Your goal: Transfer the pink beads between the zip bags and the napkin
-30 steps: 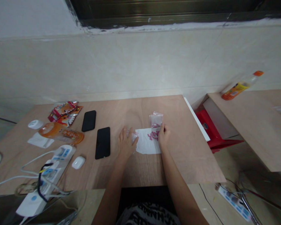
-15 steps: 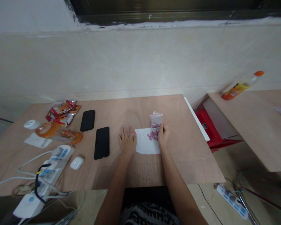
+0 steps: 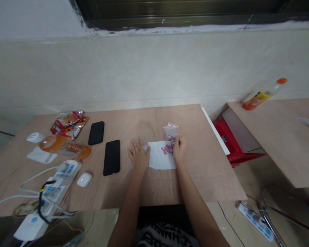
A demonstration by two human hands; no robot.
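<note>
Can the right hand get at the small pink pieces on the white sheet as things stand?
Probably yes: the right hand is right beside the pink pieces on the white sheet, with nothing visible between, and the left hand sits at the sheet's other side. Any contact is unclear.

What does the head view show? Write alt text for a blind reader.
A person's left hand spreads over a pink-edged bag beside a white sheet bearing small pink pieces, while the right hand is at its right edge, near clear bags. Two black smartphones and an orange bottle lie further left on the wooden table.
</note>
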